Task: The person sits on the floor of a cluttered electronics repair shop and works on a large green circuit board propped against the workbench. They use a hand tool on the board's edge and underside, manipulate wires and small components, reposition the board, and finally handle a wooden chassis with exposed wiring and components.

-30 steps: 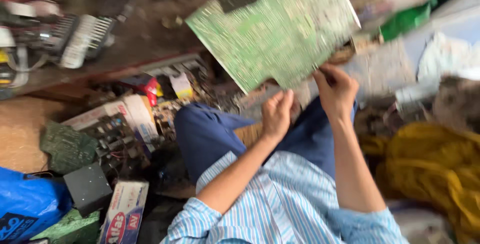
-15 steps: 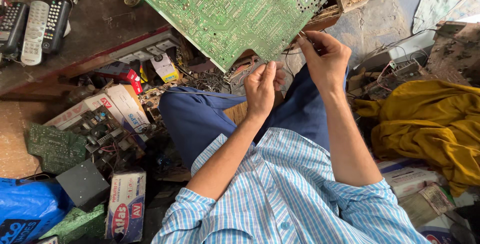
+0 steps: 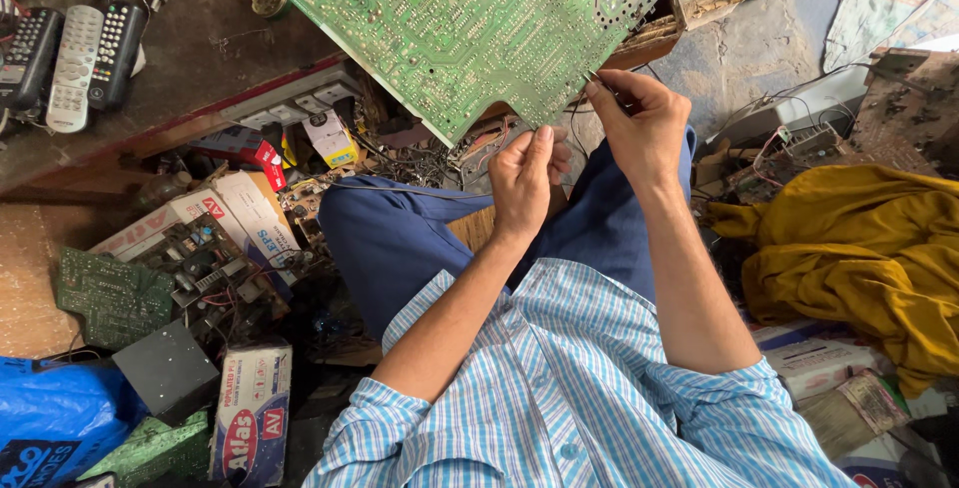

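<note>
A large green printed circuit board (image 3: 479, 28), solder side toward the camera, is held tilted above the person's lap, its lower edge coming down to both hands so the solder joints face the eyes. The right hand (image 3: 644, 128) has its fingers (image 3: 609, 93) closed on a thin dark tool or wire at the board's lower right edge; what exactly it pinches is too small to tell. The left hand (image 3: 524, 178) sits just below the board's bottom corner, fingers curled and pinched together, seemingly on a fine wire; whether it touches the board cannot be told.

The person sits among clutter on the floor, knees in blue trousers (image 3: 400, 238) under the board. At the left, three remote controls (image 3: 70, 53) lie side by side on a dark wooden desk (image 3: 200, 58), near its far left edge. Below the desk's front edge lie a smaller green circuit board (image 3: 110, 298), a black box (image 3: 165, 373), cardboard cartons (image 3: 250, 418) and a blue plastic bag (image 3: 50, 418). A mustard-yellow cloth (image 3: 859, 258) is heaped at the right. Loose wires and parts crowd the floor just beyond the knees.
</note>
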